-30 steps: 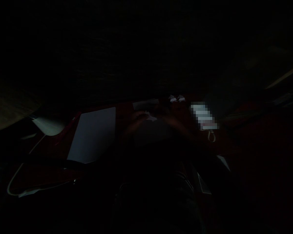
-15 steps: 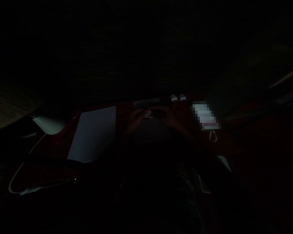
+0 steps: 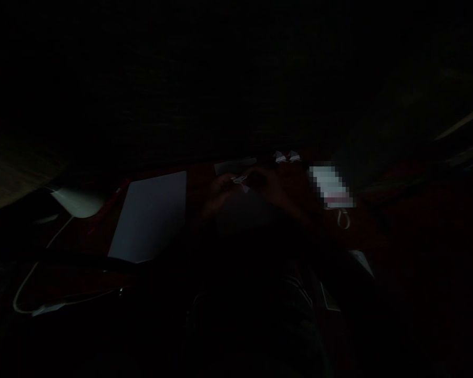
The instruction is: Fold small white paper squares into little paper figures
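Note:
Very dim light covers the scene. Between my two hands is a small piece of folded paper [image 3: 241,181], pale with dark lines. My left hand [image 3: 219,190] pinches it from the left, and my right hand [image 3: 268,185] grips it from the right; single fingers are hard to make out. Under the hands lies a dark grey flat sheet or pad [image 3: 242,212]. Beyond them to the right stand two small folded paper pieces [image 3: 287,157] with similar stripes. A pale strip [image 3: 235,166] lies just past my hands.
To the left, a large pale sheet or closed laptop [image 3: 152,218] lies on the reddish table [image 3: 203,176]. A white lamp-like object [image 3: 79,202] with a cord [image 3: 26,283] stands farther left. A pixelated phone-like object [image 3: 331,186] with a loop [image 3: 343,219] is on the right.
The folded paper has turned between my fingers and now shows a wider, spread shape with a point hanging down. My hands have shifted only slightly.

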`<act>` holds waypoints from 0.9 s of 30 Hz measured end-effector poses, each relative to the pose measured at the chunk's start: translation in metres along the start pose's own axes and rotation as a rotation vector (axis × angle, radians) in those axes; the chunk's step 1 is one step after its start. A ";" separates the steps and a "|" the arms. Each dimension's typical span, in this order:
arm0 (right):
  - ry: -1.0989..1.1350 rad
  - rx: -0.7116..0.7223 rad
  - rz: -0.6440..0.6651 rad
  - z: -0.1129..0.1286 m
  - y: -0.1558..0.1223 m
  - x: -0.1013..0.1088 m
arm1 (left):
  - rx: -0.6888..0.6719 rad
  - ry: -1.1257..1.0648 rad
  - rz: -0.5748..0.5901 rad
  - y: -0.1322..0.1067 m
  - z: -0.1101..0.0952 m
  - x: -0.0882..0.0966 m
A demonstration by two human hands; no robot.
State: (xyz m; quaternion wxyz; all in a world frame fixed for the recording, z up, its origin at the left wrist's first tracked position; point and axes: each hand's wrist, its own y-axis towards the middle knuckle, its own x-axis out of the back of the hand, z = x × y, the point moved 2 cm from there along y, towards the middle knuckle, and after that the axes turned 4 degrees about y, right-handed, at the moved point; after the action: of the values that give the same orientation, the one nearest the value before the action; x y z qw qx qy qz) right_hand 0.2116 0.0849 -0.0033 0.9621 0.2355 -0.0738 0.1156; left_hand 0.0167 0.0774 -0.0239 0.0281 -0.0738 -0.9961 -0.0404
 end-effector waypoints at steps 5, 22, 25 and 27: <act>-0.026 0.027 0.020 -0.001 -0.001 -0.002 | -0.011 -0.039 -0.055 -0.001 0.000 0.002; -0.068 0.071 0.125 0.006 -0.003 0.002 | -0.075 -0.026 -0.094 0.006 0.008 0.004; -0.067 0.040 0.144 0.004 -0.004 0.001 | -0.064 -0.023 -0.111 0.007 0.009 0.004; -0.052 0.049 0.146 0.003 -0.004 0.000 | -0.071 -0.044 -0.128 0.008 0.011 0.005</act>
State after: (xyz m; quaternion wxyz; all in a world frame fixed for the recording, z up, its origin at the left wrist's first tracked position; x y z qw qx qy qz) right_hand 0.2129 0.0798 -0.0028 0.9429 0.2557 -0.1127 0.1811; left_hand 0.0127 0.0873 -0.0335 0.0010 -0.0118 -0.9971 -0.0757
